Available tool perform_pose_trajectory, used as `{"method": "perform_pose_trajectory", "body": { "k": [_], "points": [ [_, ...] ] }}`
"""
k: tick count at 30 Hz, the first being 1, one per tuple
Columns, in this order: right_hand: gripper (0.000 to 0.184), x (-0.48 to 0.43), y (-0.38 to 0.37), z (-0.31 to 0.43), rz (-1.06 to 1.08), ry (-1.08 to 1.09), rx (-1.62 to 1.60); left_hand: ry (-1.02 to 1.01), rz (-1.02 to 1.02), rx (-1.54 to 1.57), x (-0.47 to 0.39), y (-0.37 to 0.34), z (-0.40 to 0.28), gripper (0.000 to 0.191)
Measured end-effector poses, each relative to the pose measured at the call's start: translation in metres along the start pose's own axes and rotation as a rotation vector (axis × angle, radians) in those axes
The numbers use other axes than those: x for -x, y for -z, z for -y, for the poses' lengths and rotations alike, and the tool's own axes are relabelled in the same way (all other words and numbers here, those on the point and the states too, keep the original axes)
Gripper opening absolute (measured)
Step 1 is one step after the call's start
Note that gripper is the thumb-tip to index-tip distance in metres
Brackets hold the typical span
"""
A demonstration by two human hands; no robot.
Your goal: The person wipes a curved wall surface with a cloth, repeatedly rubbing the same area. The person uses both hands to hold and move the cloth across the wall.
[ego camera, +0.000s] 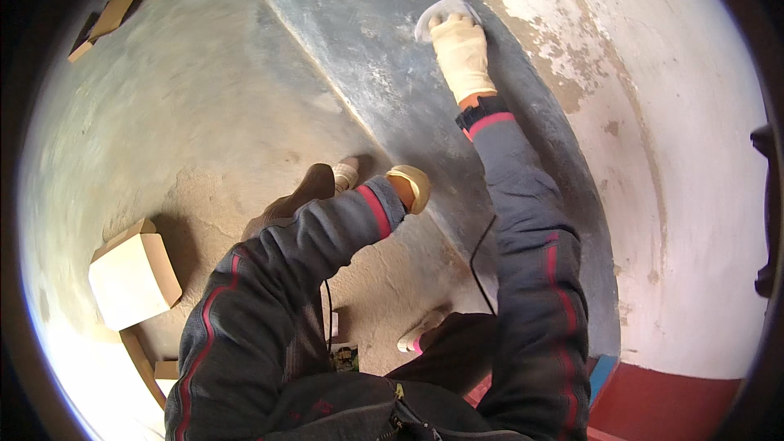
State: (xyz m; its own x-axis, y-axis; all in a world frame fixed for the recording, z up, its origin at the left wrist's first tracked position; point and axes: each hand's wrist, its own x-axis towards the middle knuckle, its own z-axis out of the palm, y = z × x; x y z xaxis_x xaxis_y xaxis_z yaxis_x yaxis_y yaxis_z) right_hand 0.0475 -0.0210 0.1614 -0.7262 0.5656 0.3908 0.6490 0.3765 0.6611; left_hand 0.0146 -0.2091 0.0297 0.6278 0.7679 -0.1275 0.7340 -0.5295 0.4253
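My right hand (459,52), in a cream work glove, reaches far forward and presses a folded whitish cloth (450,7) against the dark grey painted lower band of the wall (392,55). The fingertips rest on top of the cloth. Near the centre, my left hand (418,187) is in a similar glove and bends away under the sleeve cuff. Only the back of its wrist shows; its fingers are hidden, so what it may hold cannot be told. It is close to the line where the wall meets the floor.
An open cardboard box (136,275) stands on the concrete floor (202,135) at the left, and more cardboard (113,12) lies at the upper left. A thin black cable (476,251) runs between my arms. Higher on the wall, whitish paint (539,18) is peeling. My feet are apart below.
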Motion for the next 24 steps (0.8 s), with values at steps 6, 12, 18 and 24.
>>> {"method": "perform_pose_trajectory", "body": {
  "k": [6, 12, 18, 24],
  "points": [
    [0.016, 0.112, 0.029, -0.069, 0.194, 0.079, 0.051, 0.018, 0.135, -0.021, 0.003, 0.027, -0.016, 0.024],
    [0.016, 0.244, 0.089, -0.127, 0.359, -0.155, 0.153, 0.0, 0.196, -0.067, 0.0, 0.025, -0.026, 0.026],
    [0.03, 0.329, 0.108, -0.143, 0.49, -0.181, 0.251, -0.022, 0.22, -0.057, -0.009, 0.014, -0.034, 0.026],
    [0.037, 0.271, 0.07, -0.111, 0.314, -0.174, 0.167, -0.037, 0.204, -0.029, -0.015, 0.005, -0.036, 0.025]
  ]
}}
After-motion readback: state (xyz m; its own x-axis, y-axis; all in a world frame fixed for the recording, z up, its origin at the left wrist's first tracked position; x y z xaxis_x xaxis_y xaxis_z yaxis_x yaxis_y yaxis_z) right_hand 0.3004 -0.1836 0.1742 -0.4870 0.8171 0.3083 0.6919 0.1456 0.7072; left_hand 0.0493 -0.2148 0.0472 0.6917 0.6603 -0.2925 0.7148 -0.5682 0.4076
